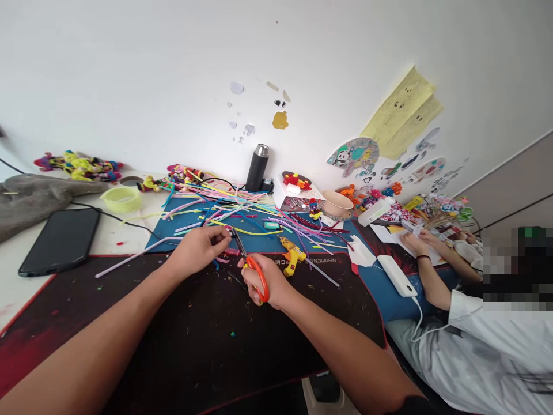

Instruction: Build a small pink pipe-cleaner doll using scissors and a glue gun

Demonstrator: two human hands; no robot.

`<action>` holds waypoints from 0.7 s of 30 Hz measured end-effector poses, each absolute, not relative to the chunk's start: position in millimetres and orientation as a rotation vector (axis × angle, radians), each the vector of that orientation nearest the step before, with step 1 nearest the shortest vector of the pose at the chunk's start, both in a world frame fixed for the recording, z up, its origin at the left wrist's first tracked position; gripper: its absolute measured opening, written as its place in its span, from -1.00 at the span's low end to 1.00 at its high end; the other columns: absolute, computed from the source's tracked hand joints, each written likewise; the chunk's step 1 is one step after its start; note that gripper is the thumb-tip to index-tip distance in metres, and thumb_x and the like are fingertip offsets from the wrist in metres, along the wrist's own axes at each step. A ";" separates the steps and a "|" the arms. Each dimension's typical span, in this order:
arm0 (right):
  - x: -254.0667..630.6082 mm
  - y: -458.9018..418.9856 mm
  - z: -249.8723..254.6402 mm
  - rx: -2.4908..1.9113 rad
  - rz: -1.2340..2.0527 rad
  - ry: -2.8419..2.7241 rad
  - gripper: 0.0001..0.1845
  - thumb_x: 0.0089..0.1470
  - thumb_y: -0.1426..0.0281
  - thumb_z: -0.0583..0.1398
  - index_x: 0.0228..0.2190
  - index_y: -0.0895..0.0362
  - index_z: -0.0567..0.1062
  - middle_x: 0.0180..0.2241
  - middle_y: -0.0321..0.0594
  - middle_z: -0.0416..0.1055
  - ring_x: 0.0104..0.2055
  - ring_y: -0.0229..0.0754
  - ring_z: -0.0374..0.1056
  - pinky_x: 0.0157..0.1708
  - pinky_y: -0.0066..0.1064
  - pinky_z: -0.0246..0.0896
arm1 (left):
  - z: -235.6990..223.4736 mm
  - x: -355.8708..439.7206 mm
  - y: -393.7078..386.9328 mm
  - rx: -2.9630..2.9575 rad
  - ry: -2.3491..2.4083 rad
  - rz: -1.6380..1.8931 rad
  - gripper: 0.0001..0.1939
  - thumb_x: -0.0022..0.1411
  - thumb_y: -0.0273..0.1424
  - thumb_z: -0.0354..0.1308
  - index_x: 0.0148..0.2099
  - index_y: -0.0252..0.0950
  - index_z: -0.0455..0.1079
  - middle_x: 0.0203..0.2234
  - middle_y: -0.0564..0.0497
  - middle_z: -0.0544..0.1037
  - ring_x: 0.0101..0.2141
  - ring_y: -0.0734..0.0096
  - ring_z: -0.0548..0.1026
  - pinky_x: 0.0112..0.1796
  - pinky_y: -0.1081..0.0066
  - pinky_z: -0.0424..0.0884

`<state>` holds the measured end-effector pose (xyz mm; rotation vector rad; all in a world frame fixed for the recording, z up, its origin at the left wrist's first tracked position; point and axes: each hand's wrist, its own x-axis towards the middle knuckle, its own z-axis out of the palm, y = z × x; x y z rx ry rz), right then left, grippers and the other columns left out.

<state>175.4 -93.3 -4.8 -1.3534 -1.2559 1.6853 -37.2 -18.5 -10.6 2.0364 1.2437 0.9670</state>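
My right hand (272, 278) grips a pair of scissors (261, 282) with orange handles, its fingers wrapped round them. The blades point up and away, towards the fingertips of my left hand (199, 246). Thumb and forefinger of that left hand are pinched together beside the blades; a small dark bit shows at their tips, too small to name. Just right of the scissors lies a yellow glue gun (292, 256). Behind both hands, colourful pipe cleaners (233, 202) are spread in a loose heap. A pale purple pipe cleaner (133, 257) lies left of my left wrist.
A black phone (60, 241) and a yellow tape roll (121, 199) lie at left. At the back stand a black thermos (258, 167), a white box (294, 196) and a beige bowl (337, 204). A white power bank (396, 275) lies near a co-worker's hands (415, 244) at right.
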 end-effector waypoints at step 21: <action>184.9 -90.8 -0.5 -1.329 1.582 -1.230 -0.59 0.07 0.10 0.35 -0.16 0.11 0.49 -0.61 -0.52 0.26 -0.73 -0.35 0.14 -0.71 -0.50 -0.02 | 0.2 -37.2 -18.1 1.750 1.305 0.997 -0.55 0.20 0.09 0.23 -0.36 -0.21 0.55 -0.50 0.07 0.56 -0.50 0.35 0.37 -0.40 0.39 0.25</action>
